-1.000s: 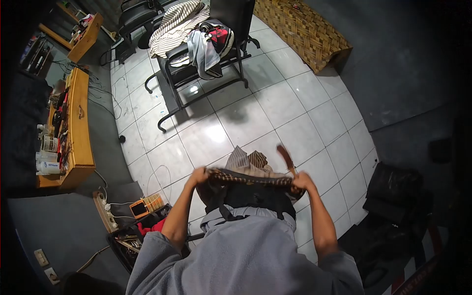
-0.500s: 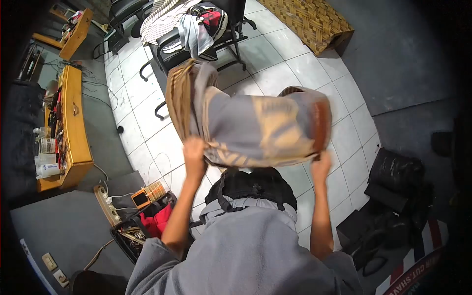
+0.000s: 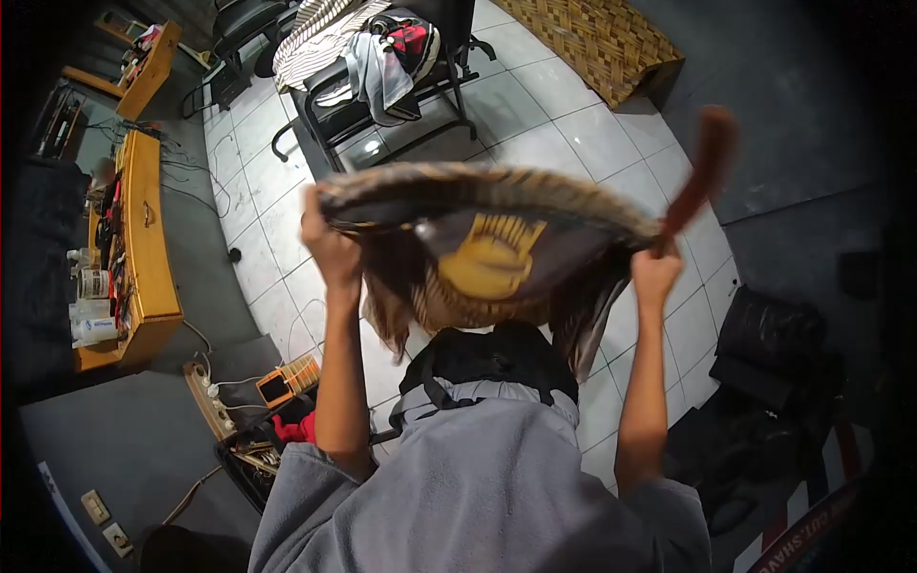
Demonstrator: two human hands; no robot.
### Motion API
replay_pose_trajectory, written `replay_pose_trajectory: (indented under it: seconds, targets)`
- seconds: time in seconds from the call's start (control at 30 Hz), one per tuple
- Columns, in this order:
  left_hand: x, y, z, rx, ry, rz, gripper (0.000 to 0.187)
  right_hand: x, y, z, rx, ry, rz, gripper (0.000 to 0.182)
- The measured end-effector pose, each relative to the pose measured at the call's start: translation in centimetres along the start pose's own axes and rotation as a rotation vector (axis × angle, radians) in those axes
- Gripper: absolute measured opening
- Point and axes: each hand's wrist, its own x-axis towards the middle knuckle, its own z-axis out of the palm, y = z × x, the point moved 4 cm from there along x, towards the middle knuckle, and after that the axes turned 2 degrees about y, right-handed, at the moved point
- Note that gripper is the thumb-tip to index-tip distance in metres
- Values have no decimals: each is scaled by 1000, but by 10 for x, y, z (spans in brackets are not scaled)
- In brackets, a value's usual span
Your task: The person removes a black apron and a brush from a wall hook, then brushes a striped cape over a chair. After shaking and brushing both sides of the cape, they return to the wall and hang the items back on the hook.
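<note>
A barber cape [image 3: 382,205], grey-brown with a yellow print and a striped border, is stretched out in the air in front of my body, its loose folds hanging below. My left hand [image 3: 332,250] grips its left corner with fingers closed. At the other end, my right hand [image 3: 656,274] is closed on the edge, where a blurred reddish-brown band [image 3: 705,172] sticks up past the fist. Part of the cape sags over my lap.
Ahead is a black chair [image 3: 330,124] draped with striped and grey cloths [image 3: 377,72]. A wooden counter [image 3: 148,244] with bottles runs along the left. A woven box [image 3: 611,48] lies at the back, black bags [image 3: 769,334] at the right. A power strip [image 3: 202,387] sits lower left.
The cape has swung from a bunched, folded shape into a wide span. Both hands have moved up and farther apart, and the reddish-brown band has flipped upward at the right.
</note>
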Motion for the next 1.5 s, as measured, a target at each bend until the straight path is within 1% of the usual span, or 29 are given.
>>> replay_pose_trajectory:
  seconds: [0.03, 0.1, 0.17, 0.2, 0.23, 0.27, 0.3, 0.33, 0.4, 0.43, 0.5, 0.53, 0.57, 0.63, 0.67, 0.73, 0.77, 0.83, 0.87, 0.97, 1.0, 1.07, 1.1, 1.13, 1.17, 1.2, 1.27, 1.37, 1.5]
  targets:
    - [12, 21, -10, -97, 105, 125, 24, 10, -22, -22, 124, 266, -223, 25]
    - [13, 45, -18, -263, 332, 197, 35, 16, -57, -48, 372, 230, -83, 23]
    - [-17, 23, -16, -87, 301, 220, 33, 0, -35, -40, 409, 362, -101, 28]
    - [-39, 10, -8, 83, 229, 170, 30, -17, -27, -32, 226, 350, -255, 30]
    - [-65, -14, 4, 169, 13, 177, 28, -40, 7, -7, 256, 257, -149, 25]
    - [-102, -38, 15, 282, -160, 145, 28, -79, 67, 31, 670, 145, 83, 20]
    - [-145, -75, 21, 269, -490, -96, 30, -106, 70, 37, 48, -241, 60, 18]
    - [-212, -134, 15, 347, -668, -193, 27, -143, 101, 53, -165, -559, 92, 19]
    - [-402, -298, -8, 504, -1493, -447, 23, -227, 173, 80, -219, -980, 179, 19]
    - [-334, -198, -31, 281, -1691, -675, 26, -263, 209, 84, -189, -1170, 212, 19]
    - [-382, -245, -43, 151, -1419, -709, 26, -221, 162, 62, -156, -1219, 356, 20]
    - [-356, -229, -39, 378, -1326, -718, 26, -207, 143, 56, -123, -1272, 513, 20]
    - [-318, -208, -27, 596, -1221, -718, 25, -195, 150, 61, -106, -1092, 549, 15]
    - [-263, -216, -2, 448, -778, -536, 21, -146, 134, 70, -159, -871, 266, 12]
    - [-218, -199, 11, 330, -631, -529, 17, -114, 111, 66, -137, -691, 221, 20]
    - [-115, -123, 18, 264, -291, -315, 30, -56, 59, 47, 51, -419, 410, 15]
    - [-77, -90, 12, 188, -97, -217, 32, -30, 34, 32, 35, -312, 277, 21]
    - [-24, -37, -9, -238, 22, -319, 28, 4, -22, -9, 106, 48, -78, 33]
    - [-8, -2, -24, -247, 95, -32, 26, 11, -52, -32, 272, 111, -51, 36]
    - [-18, 42, -44, -75, 285, 126, 34, -4, -75, -54, 554, 367, -11, 30]
    - [-35, 29, -41, -85, 292, 44, 33, -16, -65, -50, 459, 416, -35, 24]
    - [-85, -19, -23, 254, 35, 114, 31, -51, -24, -21, 252, 346, -142, 23]
    - [-121, -51, -9, 217, -64, 47, 27, -75, 0, 3, 13, 190, -196, 21]
    - [-164, -90, 0, 256, -294, -119, 25, -111, 49, 29, -53, -242, 96, 15]
    - [-208, -122, 3, 170, -522, -263, 26, -147, 89, 53, -178, -461, 138, 15]
    - [-274, -181, 1, 346, -968, -490, 29, -181, 120, 70, -241, -796, 331, 22]
    - [-333, -209, -20, 441, -1314, -707, 32, -219, 133, 59, -399, -1059, 465, 28]
    - [-318, -196, -22, 468, -1189, -770, 45, -217, 144, 65, -297, -1271, 449, 29]
    - [-233, -215, 19, 356, -805, -554, 34, -139, 131, 78, -270, -853, 351, 20]
